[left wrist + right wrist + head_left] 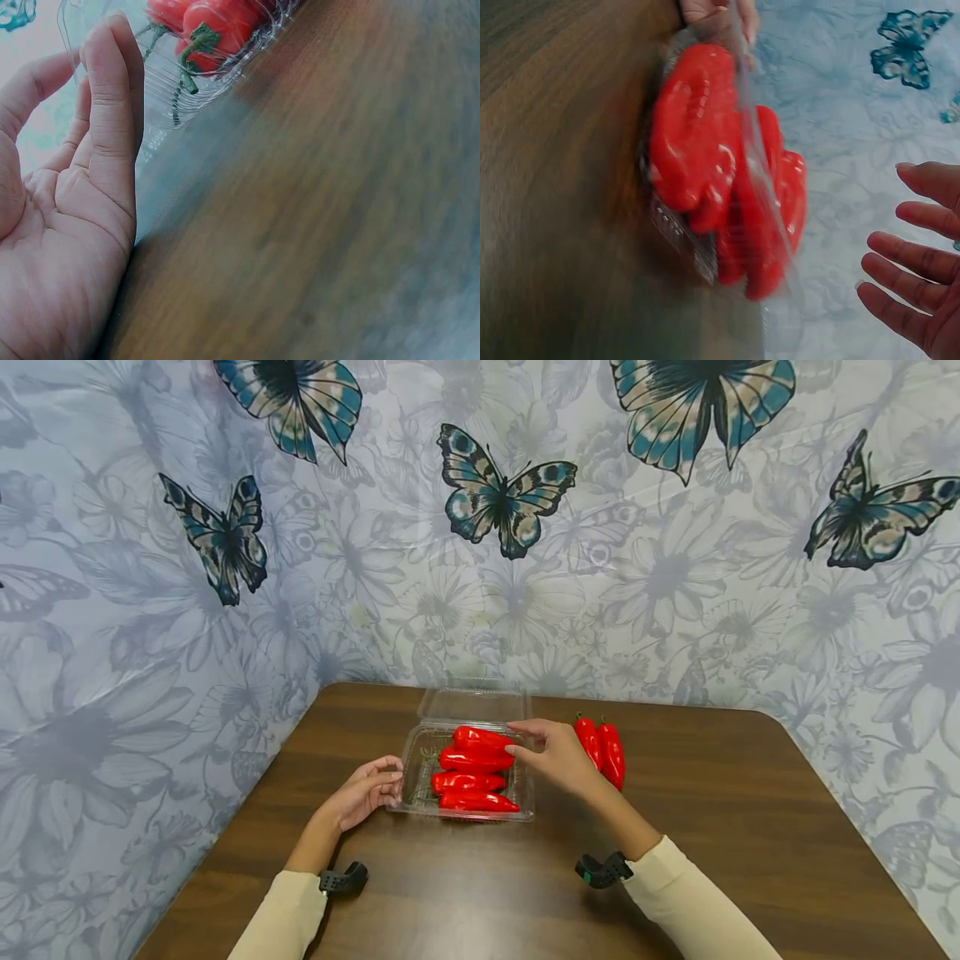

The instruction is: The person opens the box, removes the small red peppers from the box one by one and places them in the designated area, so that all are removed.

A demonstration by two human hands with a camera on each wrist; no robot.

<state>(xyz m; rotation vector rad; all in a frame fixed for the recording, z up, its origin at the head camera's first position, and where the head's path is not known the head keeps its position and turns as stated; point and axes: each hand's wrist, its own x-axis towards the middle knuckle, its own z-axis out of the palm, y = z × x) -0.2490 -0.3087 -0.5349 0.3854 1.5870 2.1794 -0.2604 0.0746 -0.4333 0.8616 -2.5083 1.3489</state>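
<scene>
Several glossy red peppers (478,802) with green stems lie side by side in a clear plastic clamshell container (420,811). Its hinged lid (474,704) is folded back toward the wall. My left hand (365,793) holds the container's left edge, thumb and fingers at the rim; its palm (79,202) faces the left wrist camera. Over the container's right side is my right hand (558,756), close to the peppers at the back. In the right wrist view this hand (922,259) has spread fingers with nothing between them.
Two more red peppers, one (587,740) beside another (612,756), lie on the brown wooden table (720,793) right of the container, partly behind my right hand. A wall covering with butterflies (504,497) stands behind the table.
</scene>
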